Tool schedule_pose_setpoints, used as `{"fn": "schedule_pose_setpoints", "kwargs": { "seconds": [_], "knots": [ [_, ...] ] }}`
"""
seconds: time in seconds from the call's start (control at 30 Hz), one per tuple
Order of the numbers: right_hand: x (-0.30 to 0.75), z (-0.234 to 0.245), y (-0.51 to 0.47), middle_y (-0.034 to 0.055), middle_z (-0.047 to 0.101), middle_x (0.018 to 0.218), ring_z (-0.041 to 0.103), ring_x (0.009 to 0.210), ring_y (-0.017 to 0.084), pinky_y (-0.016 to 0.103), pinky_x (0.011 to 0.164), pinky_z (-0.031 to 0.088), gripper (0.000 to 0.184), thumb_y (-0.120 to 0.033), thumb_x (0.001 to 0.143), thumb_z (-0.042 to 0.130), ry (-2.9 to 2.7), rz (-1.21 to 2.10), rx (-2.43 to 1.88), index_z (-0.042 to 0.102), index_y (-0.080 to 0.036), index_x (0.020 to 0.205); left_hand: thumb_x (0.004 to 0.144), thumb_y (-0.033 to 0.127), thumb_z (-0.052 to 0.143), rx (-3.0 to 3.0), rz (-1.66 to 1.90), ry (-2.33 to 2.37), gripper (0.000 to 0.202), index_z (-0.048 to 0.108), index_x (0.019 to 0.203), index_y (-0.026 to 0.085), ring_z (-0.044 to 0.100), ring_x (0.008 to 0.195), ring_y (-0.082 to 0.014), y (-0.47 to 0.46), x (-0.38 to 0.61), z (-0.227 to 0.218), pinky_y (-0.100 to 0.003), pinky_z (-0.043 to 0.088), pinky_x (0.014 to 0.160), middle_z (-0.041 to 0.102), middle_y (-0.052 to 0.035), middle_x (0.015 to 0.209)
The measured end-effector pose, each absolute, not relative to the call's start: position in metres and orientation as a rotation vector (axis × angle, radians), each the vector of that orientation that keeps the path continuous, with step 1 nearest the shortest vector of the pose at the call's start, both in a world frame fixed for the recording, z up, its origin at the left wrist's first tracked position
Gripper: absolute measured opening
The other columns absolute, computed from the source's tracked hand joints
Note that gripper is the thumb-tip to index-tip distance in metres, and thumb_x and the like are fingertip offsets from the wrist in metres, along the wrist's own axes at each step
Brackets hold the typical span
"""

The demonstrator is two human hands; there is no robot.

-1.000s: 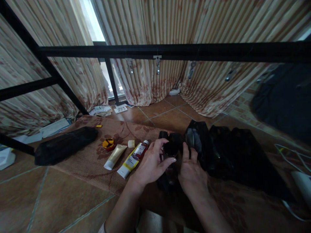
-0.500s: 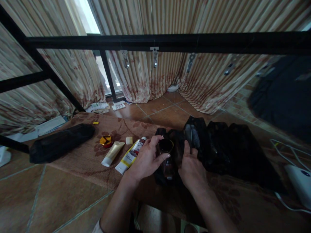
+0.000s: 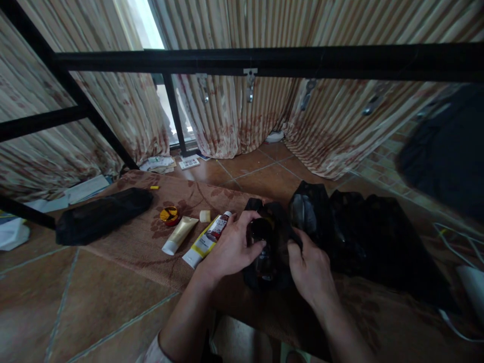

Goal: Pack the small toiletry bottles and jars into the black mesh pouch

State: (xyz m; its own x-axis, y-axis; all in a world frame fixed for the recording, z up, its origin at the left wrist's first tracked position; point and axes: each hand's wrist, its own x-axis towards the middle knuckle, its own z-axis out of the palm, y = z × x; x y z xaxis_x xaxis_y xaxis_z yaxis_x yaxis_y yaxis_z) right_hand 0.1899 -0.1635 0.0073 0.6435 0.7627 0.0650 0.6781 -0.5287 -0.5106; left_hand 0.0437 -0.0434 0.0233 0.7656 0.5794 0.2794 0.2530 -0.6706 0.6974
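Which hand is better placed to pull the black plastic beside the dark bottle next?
Probably the right hand: its thumb and fingers appear to pinch the edge of the black plastic, while the left hand is occupied holding the dark bottle near its top.

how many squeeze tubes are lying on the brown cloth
2: a gold tube, and a yellow-and-white tube right of it, beside the left hand. The small red bottle isn't counted; more could be hidden behind that hand.
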Motion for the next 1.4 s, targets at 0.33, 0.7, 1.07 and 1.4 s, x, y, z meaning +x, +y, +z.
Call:
{"fn": "schedule_pose_setpoints", "kwargs": {
  "seconds": [0.33,0.7,1.07,1.4],
  "knots": [
    [0.1855,0.0106,-0.1655,0.0114,0.072,0.086,0.067,0.082,0.028,0.035,0.072,0.045,0.047,-0.040,0.093,0.030,-1.058,0.245,-2.226,0.064,-0.018,0.117,0.071,0.008,0.057,2.300,0.612,0.535,0.055,0.045,0.122,0.023,0.056,0.115,-0.0247,-0.0421,0.0404,0.0254,-0.048,0.032,0.109,0.061,-0.0050,0.121],
    [0.1834,0.0085,-0.1663,0.0111,0.073,0.086,0.068,0.081,0.027,0.035,0.070,0.047,0.050,-0.044,0.093,0.031,-1.039,0.269,-2.200,0.063,-0.017,0.119,0.075,0.010,0.058,2.254,0.562,0.484,0.054,0.045,0.125,0.026,0.053,0.120,-0.0255,-0.0420,0.0391,0.0300,-0.055,0.024,0.114,0.060,-0.0034,0.124],
    [0.1823,0.0077,-0.1644,0.0109,0.073,0.086,0.067,0.080,0.028,0.035,0.069,0.047,0.051,-0.045,0.092,0.030,-1.056,0.272,-2.215,0.062,-0.017,0.121,0.078,0.010,0.063,2.248,0.600,0.442,0.049,0.048,0.121,0.028,0.049,0.127,-0.0241,-0.0415,0.0398,0.0268,-0.049,0.025,0.113,0.057,-0.0034,0.132],
    [0.1802,0.0097,-0.1652,0.0103,0.072,0.080,0.068,0.074,0.027,0.034,0.064,0.047,0.052,-0.044,0.092,0.030,-1.063,0.221,-2.208,0.064,-0.016,0.118,0.079,0.012,0.063,2.297,0.583,0.436,0.044,0.054,0.119,0.028,0.051,0.119,-0.0234,-0.0409,0.0411,0.0292,-0.044,0.038,0.105,0.059,-0.0038,0.120]
  ]
}}
